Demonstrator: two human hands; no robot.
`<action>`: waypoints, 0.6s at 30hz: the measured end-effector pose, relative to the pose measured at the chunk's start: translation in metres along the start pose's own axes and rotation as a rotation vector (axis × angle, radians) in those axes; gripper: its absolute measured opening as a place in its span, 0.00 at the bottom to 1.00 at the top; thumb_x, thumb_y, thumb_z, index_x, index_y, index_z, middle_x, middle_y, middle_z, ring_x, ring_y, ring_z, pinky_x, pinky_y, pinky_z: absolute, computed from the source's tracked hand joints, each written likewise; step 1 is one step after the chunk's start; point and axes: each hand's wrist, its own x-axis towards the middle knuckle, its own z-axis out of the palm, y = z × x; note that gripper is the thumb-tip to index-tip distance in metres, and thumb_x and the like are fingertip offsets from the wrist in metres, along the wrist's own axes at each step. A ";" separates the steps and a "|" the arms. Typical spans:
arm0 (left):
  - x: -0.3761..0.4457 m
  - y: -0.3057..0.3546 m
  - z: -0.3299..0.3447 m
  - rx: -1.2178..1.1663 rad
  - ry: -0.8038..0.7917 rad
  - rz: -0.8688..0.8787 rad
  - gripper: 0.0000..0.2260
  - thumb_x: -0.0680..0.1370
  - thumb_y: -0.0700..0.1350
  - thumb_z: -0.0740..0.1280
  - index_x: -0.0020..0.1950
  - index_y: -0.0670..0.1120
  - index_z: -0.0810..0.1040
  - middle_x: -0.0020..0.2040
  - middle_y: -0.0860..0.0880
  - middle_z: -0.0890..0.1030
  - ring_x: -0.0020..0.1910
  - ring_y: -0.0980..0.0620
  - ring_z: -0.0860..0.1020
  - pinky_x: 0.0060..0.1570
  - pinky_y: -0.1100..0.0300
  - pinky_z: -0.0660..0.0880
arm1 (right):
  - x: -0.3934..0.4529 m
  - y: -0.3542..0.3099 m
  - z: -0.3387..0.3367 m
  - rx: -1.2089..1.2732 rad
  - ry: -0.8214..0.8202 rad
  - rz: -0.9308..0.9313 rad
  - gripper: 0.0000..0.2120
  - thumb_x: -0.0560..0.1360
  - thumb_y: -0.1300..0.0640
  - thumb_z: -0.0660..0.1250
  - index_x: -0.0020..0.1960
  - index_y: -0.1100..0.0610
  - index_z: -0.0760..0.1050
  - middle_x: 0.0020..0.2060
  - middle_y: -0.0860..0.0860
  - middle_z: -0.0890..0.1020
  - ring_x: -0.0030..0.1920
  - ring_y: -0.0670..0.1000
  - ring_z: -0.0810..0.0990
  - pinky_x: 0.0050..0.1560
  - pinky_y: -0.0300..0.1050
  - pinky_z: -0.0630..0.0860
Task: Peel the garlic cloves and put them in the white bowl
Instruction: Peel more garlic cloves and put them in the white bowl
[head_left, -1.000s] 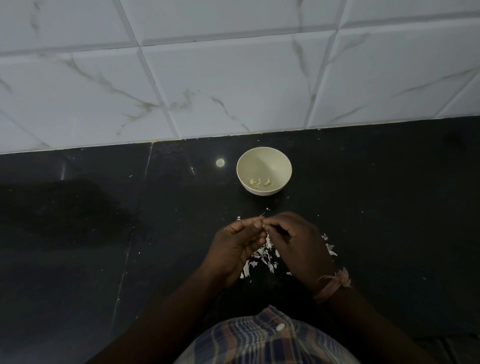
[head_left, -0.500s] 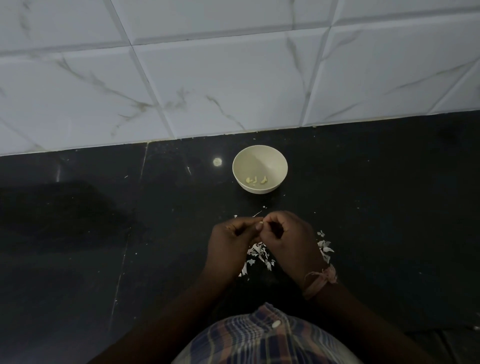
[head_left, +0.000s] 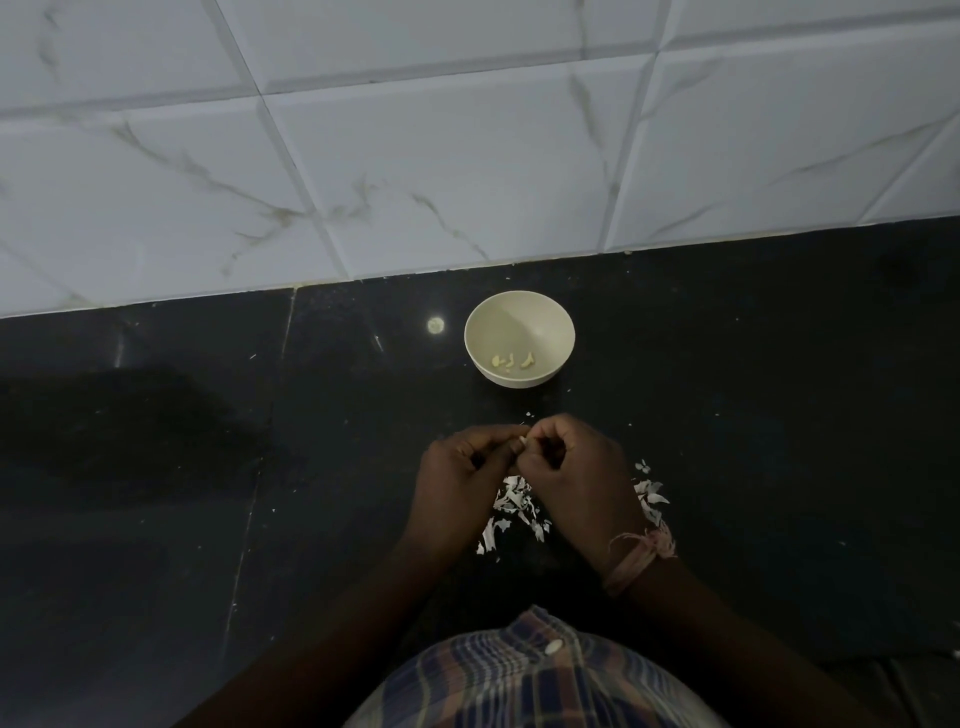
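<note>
Where the black counter (head_left: 727, 415) meets the tiled wall (head_left: 467, 156), the white bowl (head_left: 519, 317) stands just short of that edge, with a few peeled garlic cloves (head_left: 511, 361) lying in its bottom. Wide bare counter stretches to the left and right of it. Nearer the person, the left hand (head_left: 457, 483) and right hand (head_left: 576, 478) meet fingertip to fingertip, both curled, pinching a small garlic clove (head_left: 523, 441) between them above a scatter of white peels (head_left: 514, 506). A gap of open counter separates the hands from the bowl. Compared with half a second ago, the hands remain pressed together over the peels, and the bowl holds the same few cloves.
</note>
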 end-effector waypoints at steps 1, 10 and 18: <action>0.001 0.000 0.000 -0.068 -0.012 -0.042 0.10 0.80 0.37 0.69 0.56 0.46 0.87 0.49 0.51 0.88 0.50 0.53 0.86 0.51 0.62 0.80 | -0.001 -0.001 0.001 0.020 0.008 0.028 0.03 0.72 0.60 0.73 0.43 0.55 0.80 0.36 0.46 0.82 0.37 0.43 0.80 0.37 0.34 0.74; 0.003 -0.008 0.009 -0.683 -0.081 -0.365 0.15 0.76 0.38 0.69 0.59 0.31 0.80 0.57 0.32 0.83 0.58 0.36 0.83 0.60 0.49 0.80 | -0.001 0.004 -0.002 0.152 -0.056 0.195 0.02 0.76 0.55 0.72 0.44 0.51 0.80 0.35 0.48 0.83 0.34 0.46 0.81 0.38 0.46 0.79; 0.004 -0.010 0.008 -0.875 -0.030 -0.519 0.09 0.80 0.35 0.66 0.57 0.35 0.82 0.49 0.39 0.85 0.43 0.52 0.85 0.45 0.63 0.82 | 0.000 0.003 0.001 0.477 -0.008 0.371 0.05 0.78 0.61 0.68 0.45 0.62 0.80 0.35 0.56 0.85 0.31 0.54 0.83 0.39 0.54 0.81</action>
